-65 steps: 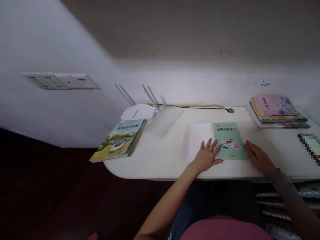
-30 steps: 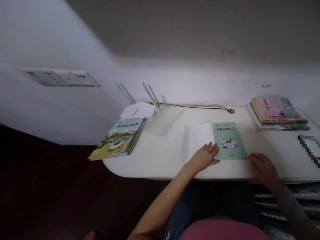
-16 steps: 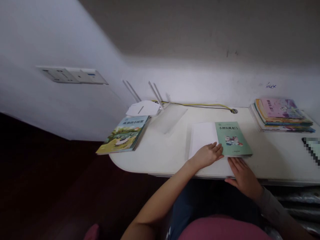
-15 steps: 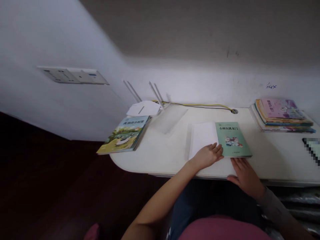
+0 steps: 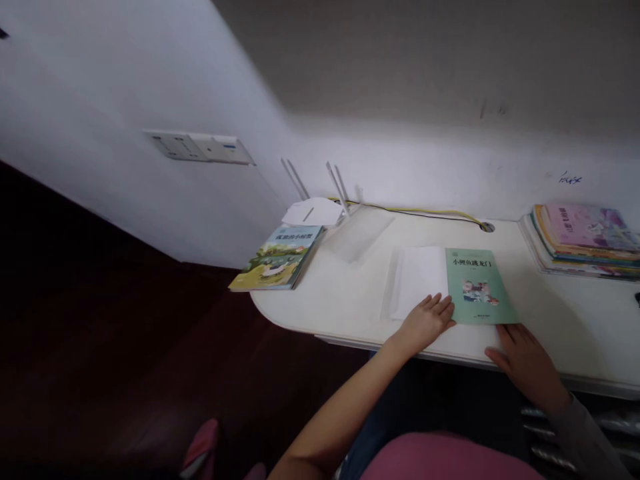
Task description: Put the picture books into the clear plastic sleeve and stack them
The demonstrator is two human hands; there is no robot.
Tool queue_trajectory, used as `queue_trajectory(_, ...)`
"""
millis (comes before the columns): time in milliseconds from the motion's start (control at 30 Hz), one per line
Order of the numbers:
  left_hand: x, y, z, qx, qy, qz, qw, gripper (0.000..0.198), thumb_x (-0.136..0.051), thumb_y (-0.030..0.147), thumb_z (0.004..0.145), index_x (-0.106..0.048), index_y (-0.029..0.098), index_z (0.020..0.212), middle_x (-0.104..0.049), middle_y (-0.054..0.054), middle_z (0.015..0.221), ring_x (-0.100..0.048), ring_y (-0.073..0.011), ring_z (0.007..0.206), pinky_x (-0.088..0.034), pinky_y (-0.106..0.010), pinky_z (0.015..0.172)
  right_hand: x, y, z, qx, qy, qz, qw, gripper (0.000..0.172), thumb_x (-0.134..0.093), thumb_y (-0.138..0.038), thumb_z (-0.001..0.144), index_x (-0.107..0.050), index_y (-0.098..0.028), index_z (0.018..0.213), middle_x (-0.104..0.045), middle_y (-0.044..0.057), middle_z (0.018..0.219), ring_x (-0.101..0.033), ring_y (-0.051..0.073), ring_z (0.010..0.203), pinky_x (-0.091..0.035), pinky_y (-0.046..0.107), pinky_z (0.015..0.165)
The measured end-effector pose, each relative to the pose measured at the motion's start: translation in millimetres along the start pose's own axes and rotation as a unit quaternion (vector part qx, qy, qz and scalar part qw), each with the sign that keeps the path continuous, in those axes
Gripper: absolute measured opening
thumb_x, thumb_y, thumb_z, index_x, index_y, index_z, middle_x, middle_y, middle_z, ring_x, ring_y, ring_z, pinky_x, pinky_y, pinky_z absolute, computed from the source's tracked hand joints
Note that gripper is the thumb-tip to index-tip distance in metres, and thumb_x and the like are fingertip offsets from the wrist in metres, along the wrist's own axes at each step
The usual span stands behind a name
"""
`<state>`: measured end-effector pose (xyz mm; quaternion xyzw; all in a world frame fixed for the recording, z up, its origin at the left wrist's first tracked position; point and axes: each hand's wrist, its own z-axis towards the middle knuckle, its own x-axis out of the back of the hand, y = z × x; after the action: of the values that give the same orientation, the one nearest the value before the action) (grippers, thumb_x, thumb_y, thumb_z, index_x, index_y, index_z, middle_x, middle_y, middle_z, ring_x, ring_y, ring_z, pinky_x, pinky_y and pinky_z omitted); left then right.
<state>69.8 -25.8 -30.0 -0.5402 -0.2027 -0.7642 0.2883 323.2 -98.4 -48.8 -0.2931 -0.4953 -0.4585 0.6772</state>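
A thin green book [image 5: 480, 285] lies face up on the white table [image 5: 345, 293], with a white sheet and a clear plastic cover [image 5: 413, 290] spread out to its left. My left hand [image 5: 427, 320] rests flat and open on the sheet's near edge, fingertips touching the book's left side. My right hand [image 5: 523, 357] lies palm down, fingers apart, at the table's front edge just below the book's near right corner.
A landscape-cover book [image 5: 277, 257] lies at the table's left end, next to a white router [image 5: 315, 210] with antennas. A stack of colourful books [image 5: 583, 240] sits at the far right. A yellow cable [image 5: 430, 213] runs along the wall.
My right hand slid from the book's right side to its near edge, then right to the near right corner. My left hand stays on the sheet. The view has turned left.
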Motion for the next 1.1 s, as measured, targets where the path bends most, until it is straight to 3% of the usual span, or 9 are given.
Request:
queue_trajectory(267,-7.8,12,-5,0.025,0.013,0.020,0.999,0.037,-0.044,0.034,0.092,-0.055,0.010,0.118,-0.059,-0.016,0.124,-0.057,-0.0251,0.113,-0.044,-0.039,0.095,1,-1,0,-0.012,-0.003,0.011,1.000,0.050,-0.041,-0.052,0.088,-0.052,-0.014,0.119,-0.061,0.019,0.111,-0.057,0.032,0.105,-0.046,0.049,0.090)
queue_trajectory(433,-12.5,9,-10,0.059,0.024,0.024,0.998,0.035,-0.044,0.033,0.092,-0.056,0.012,0.117,-0.059,-0.015,0.124,-0.057,-0.0250,0.114,-0.044,-0.040,0.095,1,-3,2,-0.009,0.003,-0.005,1.000,0.058,-0.042,-0.053,0.088,-0.048,-0.009,0.124,-0.054,0.024,0.123,-0.050,0.035,0.117,-0.046,0.048,0.092)
queue_trajectory(600,-9.5,4,-15,0.060,0.033,-0.007,0.998,0.036,-0.044,0.036,0.092,-0.056,0.013,0.117,-0.060,-0.013,0.124,-0.056,-0.0232,0.115,-0.044,-0.038,0.096,2,-5,4,-0.011,0.014,0.007,1.000,0.056,-0.043,-0.053,0.087,-0.051,-0.009,0.121,-0.056,0.022,0.122,-0.047,0.035,0.120,-0.046,0.048,0.093)
queue_trajectory(767,6.6,-8,-23,0.066,0.071,-0.091,0.991,0.040,-0.041,0.040,0.093,-0.055,0.013,0.119,-0.059,-0.012,0.124,-0.053,-0.0205,0.118,-0.044,-0.036,0.100,2,14,-7,-0.057,0.081,0.078,0.992,0.029,-0.042,-0.035,0.092,-0.060,-0.017,0.106,-0.064,0.013,0.110,-0.059,0.026,0.105,-0.048,0.043,0.091)
queue_trajectory(867,17.3,-26,-27,0.123,0.116,-0.118,0.979,0.035,-0.039,0.033,0.093,-0.056,0.016,0.119,-0.059,-0.011,0.124,-0.052,-0.0194,0.118,-0.045,-0.036,0.099,4,26,-9,-0.112,0.150,0.072,0.980,0.023,-0.045,-0.030,0.091,-0.063,-0.018,0.098,-0.068,0.011,0.097,-0.063,0.024,0.090,-0.050,0.043,0.086)
queue_trajectory(933,22.1,-41,-30,0.187,0.118,-0.099,0.970,0.034,-0.042,0.028,0.092,-0.055,0.017,0.121,-0.059,-0.012,0.123,-0.052,-0.0217,0.118,-0.045,-0.040,0.099,6,23,-2,-0.102,0.167,0.071,0.978,0.024,-0.046,-0.030,0.090,-0.063,-0.017,0.101,-0.067,0.011,0.099,-0.062,0.024,0.092,-0.049,0.042,0.087)
queue_trajectory(1100,24.1,-62,-36,0.310,0.001,-0.042,0.950,0.048,-0.049,0.033,0.088,-0.046,0.010,0.130,-0.047,-0.020,0.135,-0.043,-0.0309,0.126,-0.038,-0.046,0.103,8,-15,29,0.026,0.066,0.064,0.995,0.039,-0.044,-0.036,0.091,-0.055,-0.014,0.121,-0.054,0.014,0.130,-0.048,0.026,0.121,-0.040,0.044,0.099)
